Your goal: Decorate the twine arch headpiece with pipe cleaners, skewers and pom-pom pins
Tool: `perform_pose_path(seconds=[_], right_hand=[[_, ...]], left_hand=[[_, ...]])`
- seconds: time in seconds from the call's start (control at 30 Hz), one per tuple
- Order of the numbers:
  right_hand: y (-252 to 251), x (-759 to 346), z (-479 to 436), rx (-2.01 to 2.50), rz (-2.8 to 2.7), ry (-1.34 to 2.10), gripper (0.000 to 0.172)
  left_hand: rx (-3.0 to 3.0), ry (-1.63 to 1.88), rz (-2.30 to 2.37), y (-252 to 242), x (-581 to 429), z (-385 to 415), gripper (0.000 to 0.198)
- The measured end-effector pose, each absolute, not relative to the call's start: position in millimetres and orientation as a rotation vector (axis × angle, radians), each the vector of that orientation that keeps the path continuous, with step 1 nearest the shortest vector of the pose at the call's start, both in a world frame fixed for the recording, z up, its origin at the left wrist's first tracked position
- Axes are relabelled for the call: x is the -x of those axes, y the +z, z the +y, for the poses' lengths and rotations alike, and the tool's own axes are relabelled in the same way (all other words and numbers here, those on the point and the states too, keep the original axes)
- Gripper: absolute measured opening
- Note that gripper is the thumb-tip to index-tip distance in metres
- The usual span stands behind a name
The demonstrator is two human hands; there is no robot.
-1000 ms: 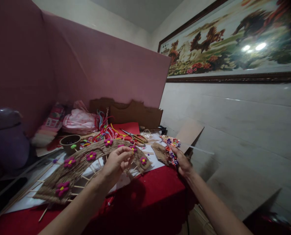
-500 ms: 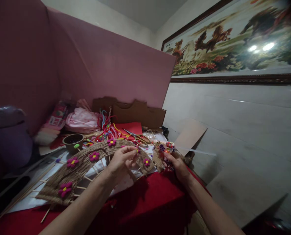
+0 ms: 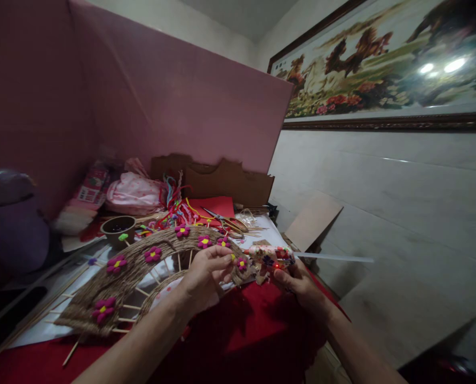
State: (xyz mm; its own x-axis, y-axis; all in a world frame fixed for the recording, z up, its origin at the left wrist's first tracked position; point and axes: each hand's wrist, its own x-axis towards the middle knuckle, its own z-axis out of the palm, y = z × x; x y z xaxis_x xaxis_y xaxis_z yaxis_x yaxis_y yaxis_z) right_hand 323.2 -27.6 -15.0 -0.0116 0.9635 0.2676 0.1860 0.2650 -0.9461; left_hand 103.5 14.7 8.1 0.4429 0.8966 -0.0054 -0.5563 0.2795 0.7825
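Observation:
My right hand (image 3: pixel 300 282) is wrapped round a flower-patterned hot glue gun (image 3: pixel 272 256) with a small red light on. A long pale glue stick (image 3: pixel 334 257) juts from its back, and its nozzle points left. My left hand (image 3: pixel 209 266) has thumb and fingertips pinched on a small yellow piece (image 3: pixel 233 257), just left of the nozzle. Below and beyond it lies a fan-shaped frame wrapped in brown twine (image 3: pixel 137 272) with thin sticks across it. Several magenta felt-like flowers with yellow centres, such as this flower (image 3: pixel 153 254), sit along the twine.
Behind the frame are a brown cup (image 3: pixel 118 230) of dark liquid, scissors (image 3: pixel 228 221), red paper (image 3: pixel 212 207) and coloured pipe cleaners (image 3: pixel 177 210). Cardboard (image 3: pixel 225 184) leans at the back. A red cloth (image 3: pixel 258 330) covers the table's front. A purple bin (image 3: pixel 14 229) stands left.
The glue gun has turned and moved slightly right, showing its side and glue stick more. My left hand has shifted slightly right and down with the yellow piece, uncovering flowers behind it.

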Motion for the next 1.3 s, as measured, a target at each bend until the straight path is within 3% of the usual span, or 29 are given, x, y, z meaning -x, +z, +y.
perform_pose_path(seconds=[0.63,1.3], right_hand=[[-7,-317,-35,1.167,-1.718,0.823,0.042],[-15,-313,-33,1.188,-1.623,0.834,0.034]], left_hand=[[-0.804,1.005,0.533,1,-107,15,0.018],[-0.851,1.006,0.537,2,-107,13,0.021]])
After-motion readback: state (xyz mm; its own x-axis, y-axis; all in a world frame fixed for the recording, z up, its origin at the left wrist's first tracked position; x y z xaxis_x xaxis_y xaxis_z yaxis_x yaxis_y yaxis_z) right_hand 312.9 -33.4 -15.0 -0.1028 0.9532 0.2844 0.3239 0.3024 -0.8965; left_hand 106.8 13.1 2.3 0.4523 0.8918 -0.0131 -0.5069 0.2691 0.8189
